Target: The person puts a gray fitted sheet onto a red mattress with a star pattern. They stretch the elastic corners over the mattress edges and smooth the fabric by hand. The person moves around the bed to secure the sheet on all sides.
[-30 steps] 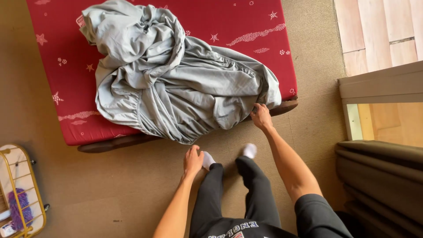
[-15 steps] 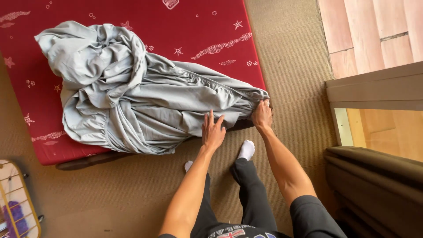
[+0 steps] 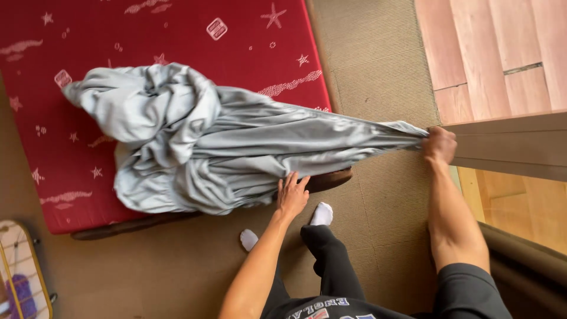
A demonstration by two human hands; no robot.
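Observation:
A crumpled pale grey bed sheet (image 3: 195, 142) lies bunched on a red mattress (image 3: 177, 35) patterned with white stars. My right hand (image 3: 438, 145) is closed on one end of the sheet, stretched taut out past the mattress's right edge, over the carpet. My left hand (image 3: 292, 195) rests flat with fingers spread on the sheet's lower edge at the mattress's near corner. My dark trousers and white socks show below.
Tan carpet (image 3: 378, 71) surrounds the mattress. A wooden floor (image 3: 502, 47) and a grey ledge (image 3: 514, 145) lie to the right. A dark padded furniture edge (image 3: 531, 266) sits at lower right. A wire basket (image 3: 20, 277) with a purple item stands at lower left.
My right hand has pulled the sheet's end far to the right, off the mattress, stretching the cloth. My left hand reached up from the floor onto the sheet's lower edge.

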